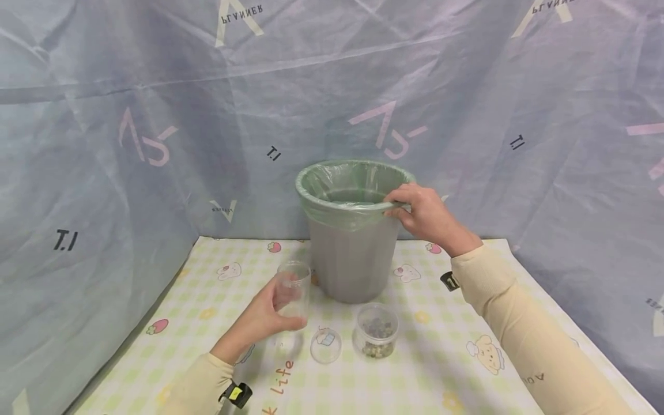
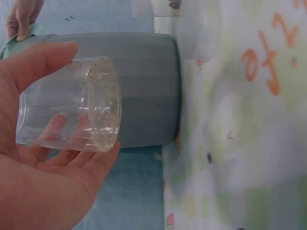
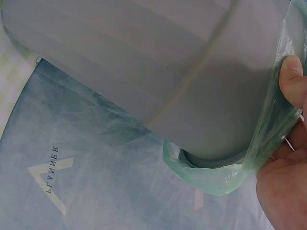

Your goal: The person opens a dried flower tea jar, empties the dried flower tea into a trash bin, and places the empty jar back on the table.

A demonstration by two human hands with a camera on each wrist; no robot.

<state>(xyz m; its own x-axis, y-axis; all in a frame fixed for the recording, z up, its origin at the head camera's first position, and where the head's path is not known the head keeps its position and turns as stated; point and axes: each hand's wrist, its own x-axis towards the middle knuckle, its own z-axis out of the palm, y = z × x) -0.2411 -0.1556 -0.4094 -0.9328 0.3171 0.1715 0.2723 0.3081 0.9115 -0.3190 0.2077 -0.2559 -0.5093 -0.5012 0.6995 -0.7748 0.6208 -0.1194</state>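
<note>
My left hand holds a clear plastic cup upright, just over the table in front of the bin. In the left wrist view, its thumb and fingers wrap the cup's sides, and small specks show near the cup's base. My right hand grips the right rim of a grey trash bin, thumb outside and fingers over the edge. A green bag lines the bin and folds down over its rim. The right wrist view shows the thumb pressing this bag against the rim.
A round clear tub with small dark and tan bits stands in front of the bin. Left of it lies a clear round lid. The checked tablecloth reaches back to a grey-blue fabric wall.
</note>
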